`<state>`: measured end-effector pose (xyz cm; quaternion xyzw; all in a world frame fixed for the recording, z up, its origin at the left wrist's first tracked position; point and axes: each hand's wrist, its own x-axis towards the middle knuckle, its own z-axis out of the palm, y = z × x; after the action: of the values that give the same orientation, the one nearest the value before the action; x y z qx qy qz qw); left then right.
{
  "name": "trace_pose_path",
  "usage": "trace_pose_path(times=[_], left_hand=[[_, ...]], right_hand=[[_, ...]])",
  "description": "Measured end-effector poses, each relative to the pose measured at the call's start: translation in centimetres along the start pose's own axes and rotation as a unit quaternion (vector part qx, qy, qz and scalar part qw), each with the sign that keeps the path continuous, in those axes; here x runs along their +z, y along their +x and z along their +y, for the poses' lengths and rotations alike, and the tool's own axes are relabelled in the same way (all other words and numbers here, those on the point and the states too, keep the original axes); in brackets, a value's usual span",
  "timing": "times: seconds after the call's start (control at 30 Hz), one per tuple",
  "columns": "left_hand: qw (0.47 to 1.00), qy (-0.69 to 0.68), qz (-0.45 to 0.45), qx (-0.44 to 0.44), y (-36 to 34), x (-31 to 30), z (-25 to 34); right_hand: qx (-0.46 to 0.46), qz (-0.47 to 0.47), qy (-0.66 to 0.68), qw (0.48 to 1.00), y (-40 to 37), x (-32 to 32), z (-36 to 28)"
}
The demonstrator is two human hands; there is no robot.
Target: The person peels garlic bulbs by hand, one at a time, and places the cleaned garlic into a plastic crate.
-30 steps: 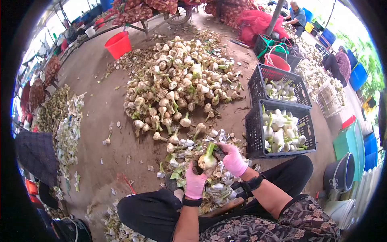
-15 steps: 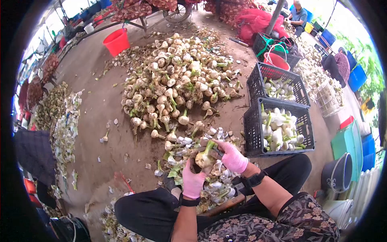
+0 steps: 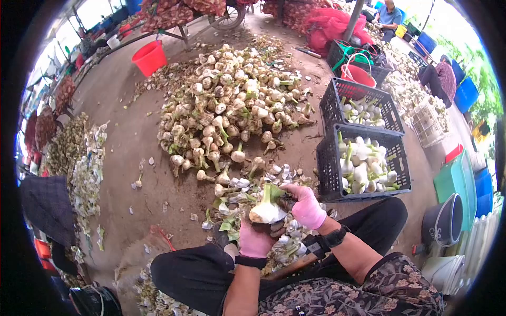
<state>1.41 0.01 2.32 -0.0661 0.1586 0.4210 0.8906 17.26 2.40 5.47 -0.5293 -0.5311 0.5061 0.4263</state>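
Observation:
I hold one garlic bulb (image 3: 265, 210) with a green stalk over a heap of peelings (image 3: 247, 200) between my knees. My left hand (image 3: 255, 241), in a pink glove, grips the bulb from below. My right hand (image 3: 306, 206), also in a pink glove, closes on its upper side near the stalk. A big pile of unpeeled garlic (image 3: 232, 110) lies on the ground just ahead. Two black crates, the near crate (image 3: 329, 174) and the far crate (image 3: 337, 102), hold cleaned white bulbs at my right.
A red bucket (image 3: 149, 57) stands at the far left and another red bucket (image 3: 358, 75) behind the crates. Peelings line the left edge (image 3: 87, 168). A dark bucket (image 3: 445, 221) and coloured bins (image 3: 464, 184) stand at the right. A person (image 3: 389, 16) sits far off.
The bulb has turned in my hands: its pale, cleaner side now faces up. My left hand slid lower under it. The view shifted slightly downward.

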Motion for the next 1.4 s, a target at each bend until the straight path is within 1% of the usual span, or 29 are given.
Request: trace_pose_path(times=[0.03,0.1,0.17,0.2,0.23,0.3,0.37,0.43,0.5,0.57,0.6,0.63,0.7,0.73,0.77,0.83,0.87,0.9,0.93,0.97,1.0,1.03,1.1,1.13,1.17,1.23,1.27,1.3,1.4], left_hand=[[0.997,-0.058,-0.051,-0.026,0.0,0.3,-0.2],[0.997,-0.057,-0.055,-0.023,0.1,0.4,-0.4],[0.995,0.054,0.086,-0.006,0.3,0.7,-0.2],[0.990,0.126,0.062,0.022,0.5,0.1,0.4],[0.990,0.126,0.064,0.021,0.4,-0.3,0.3],[0.949,0.288,0.051,0.122,0.0,-0.3,0.2],[0.936,0.317,0.070,0.139,0.2,-0.3,-0.1],[0.906,0.362,0.143,0.166,0.5,-1.2,-0.2],[0.915,0.344,0.142,0.152,0.3,-1.8,0.1],[0.944,0.273,0.118,0.140,0.3,-2.9,0.2],[0.945,0.272,0.119,0.140,0.3,-2.9,0.2],[0.949,0.263,0.095,0.145,0.3,-2.7,0.2],[0.957,0.244,0.048,0.152,0.3,-2.3,0.0],[0.969,0.205,0.053,0.124,0.4,-2.1,0.3],[0.970,0.205,0.052,0.123,0.4,-1.6,0.2],[0.951,0.267,0.068,0.142,0.1,-0.9,-0.2],[0.923,0.346,0.034,0.163,0.3,-1.9,-0.3],[0.924,0.346,0.033,0.161,0.2,-2.5,-0.7],[0.909,0.377,0.042,0.175,0.2,-2.9,-1.0],[0.891,0.408,0.051,0.190,0.3,-3.0,-1.2],[0.914,0.369,0.055,0.157,0.2,-1.8,-1.1],[0.915,0.367,0.059,0.159,0.2,-1.4,-0.8],[0.913,0.373,0.055,0.157,0.2,-0.8,-0.5],[0.921,0.344,0.073,0.169,0.2,0.1,-0.6],[0.921,0.343,0.072,0.167,0.4,-0.2,-0.6],[0.854,0.466,0.067,0.219,1.1,-1.1,-0.3],[0.844,0.487,0.069,0.215,1.1,-1.1,-0.1],[0.844,0.488,0.069,0.214,0.9,-0.9,-0.1],[0.846,0.478,0.093,0.217,0.5,-1.0,-0.1]], right_hand=[[0.003,-0.015,0.040,0.999,0.0,-0.1,0.3],[0.006,-0.025,0.083,0.996,0.0,-0.3,1.1],[0.001,0.046,0.022,0.999,-0.1,-0.3,1.9],[-0.045,0.081,-0.066,0.993,-0.2,-0.4,1.2],[-0.044,0.081,-0.066,0.994,-0.3,-0.4,1.3],[-0.097,0.121,-0.220,0.963,-0.3,-0.4,1.4],[-0.090,0.100,-0.208,0.969,-0.4,-0.1,0.7],[-0.053,0.015,-0.109,0.993,-0.4,0.1,0.3],[-0.080,-0.005,-0.127,0.989,0.1,0.2,1.8],[0.038,-0.041,0.020,0.998,0.6,0.0,3.6],[0.061,-0.053,0.096,0.992,0.8,-0.3,3.2],[0.062,-0.052,0.095,0.992,0.8,-0.6,2.9],[0.181,-0.041,0.277,0.943,0.6,-1.2,2.4],[0.176,-0.022,0.365,0.914,0.9,-0.9,4.0],[0.175,-0.021,0.365,0.914,1.3,-1.1,4.6],[0.200,0.063,0.398,0.893,2.0,-1.3,5.3],[0.206,0.102,0.344,0.910,2.7,-1.8,6.9],[0.206,0.146,0.235,0.939,3.4,-2.1,6.3],[0.142,0.175,0.089,0.970,4.1,-2.9,8.5],[0.074,0.198,-0.059,0.976,4.8,-3.6,10.7],[0.085,0.104,-0.079,0.988,4.1,-4.1,6.7],[0.087,0.100,-0.080,0.988,3.8,-3.9,5.3],[-0.095,-0.005,-0.173,0.980,3.0,-3.7,3.2],[-0.077,-0.072,-0.143,0.984,2.3,-3.9,0.6],[-0.005,-0.105,-0.020,0.994,1.7,-3.6,0.6],[0.002,-0.155,-0.052,0.987,1.1,-3.2,-0.6],[-0.049,-0.161,-0.114,0.979,1.0,-3.0,-1.7],[-0.048,-0.160,-0.114,0.979,1.0,-3.0,-1.3],[-0.102,-0.129,-0.217,0.962,0.9,-2.7,-0.2]])
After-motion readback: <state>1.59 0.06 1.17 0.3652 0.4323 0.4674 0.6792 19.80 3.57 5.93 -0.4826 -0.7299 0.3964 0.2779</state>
